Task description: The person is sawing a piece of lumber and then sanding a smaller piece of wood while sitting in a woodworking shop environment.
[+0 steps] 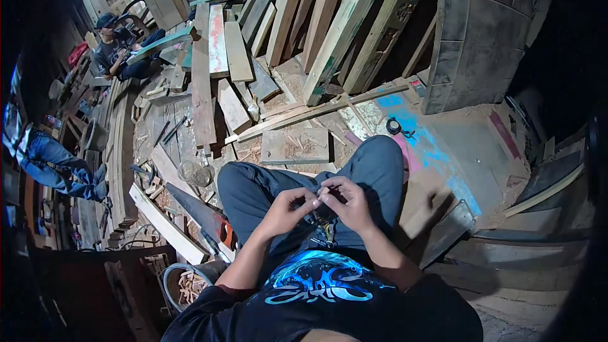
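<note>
My left hand [286, 210] and my right hand [348, 204] meet above my lap, between my bent knees. The thumbs and fingers of both are closed in a pinch, with their tips touching or nearly so. Whatever they hold, if anything, is too small to make out. Just below them, a small bunch of metal pieces [325, 234], perhaps keys, lies at my waist. A short wooden board [296, 146] rests on the floor beyond my knees, with shavings on top.
A handsaw [206, 216] with an orange handle lies left of my knee, near a bucket [170, 273] of wood scraps. A round black object [393, 126] sits past my right knee. Thick beams [348, 22] lean ahead. Other people [114, 47] are at the far left.
</note>
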{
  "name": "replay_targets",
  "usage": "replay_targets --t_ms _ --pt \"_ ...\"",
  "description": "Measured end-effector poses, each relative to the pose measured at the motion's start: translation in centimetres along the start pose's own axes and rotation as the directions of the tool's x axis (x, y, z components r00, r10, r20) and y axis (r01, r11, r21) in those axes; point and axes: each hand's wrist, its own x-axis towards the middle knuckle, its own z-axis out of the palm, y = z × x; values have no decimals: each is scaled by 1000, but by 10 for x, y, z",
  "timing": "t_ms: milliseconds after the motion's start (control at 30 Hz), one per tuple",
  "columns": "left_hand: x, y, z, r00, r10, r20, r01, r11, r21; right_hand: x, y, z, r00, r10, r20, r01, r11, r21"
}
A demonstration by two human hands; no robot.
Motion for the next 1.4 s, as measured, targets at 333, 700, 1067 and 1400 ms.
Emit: replay_targets --t_ms 333,700,1067,1400 --pt "6 11 8 998 -62 29 59 995 83 -7 0 -6 993 94 -72 -78 977 200" --pt "22 -6 0 998 -60 25 58 996 73 7 16 -14 959 131 -253 -79 975 208" --pt "4 -152 -183 639 110 -761 537 645 544 30 13 -174 699 -161 -697 151 986 -76" --pt "8 -143 -186 631 -330 -702 428 903 -40 66 131 -293 913 -115 -391 -213 684 -698"
